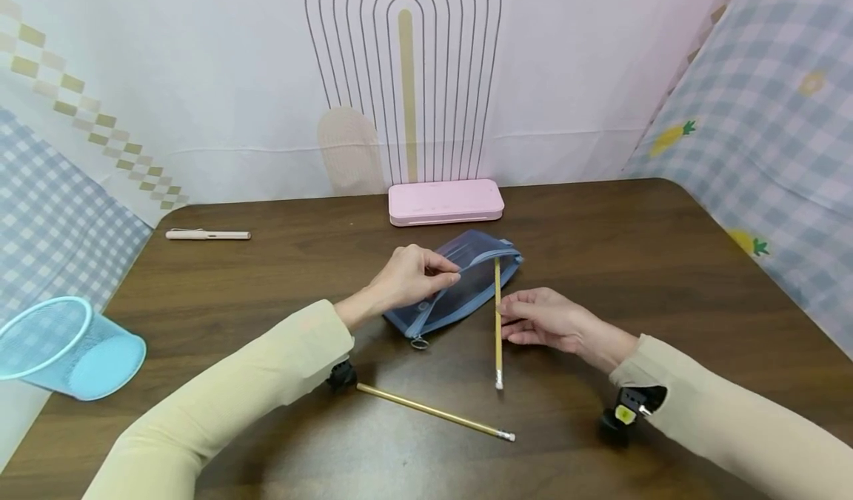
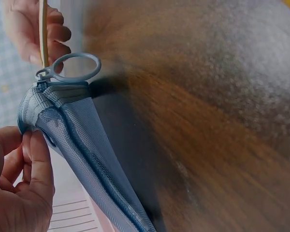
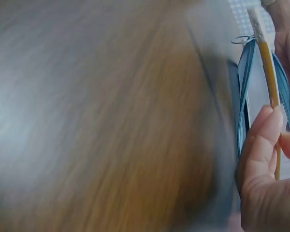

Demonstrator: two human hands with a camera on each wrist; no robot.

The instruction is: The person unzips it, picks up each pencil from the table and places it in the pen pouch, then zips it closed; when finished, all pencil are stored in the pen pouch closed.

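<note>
A blue mesh zipper pouch [image 1: 460, 304] lies at the middle of the table with its mouth spread apart. My left hand [image 1: 413, 276] pinches the upper edge of that mouth between thumb and fingers. A yellow pencil [image 1: 497, 344] is pinched in my right hand [image 1: 543, 320], its far end inside the pouch opening and its white eraser end pointing toward me. The zipper's ring pull [image 2: 77, 66] shows large in the left wrist view. On the table in front of the pouch lies a second pencil [image 1: 433, 412], its eraser end to the right.
Behind the pouch sits a pink pencil case [image 1: 445, 202]. A white pen [image 1: 208, 235] lies at the back left of the brown table [image 1: 300, 226]. Near the left edge, a light blue mesh pen holder [image 1: 109, 359] lies tipped on its side.
</note>
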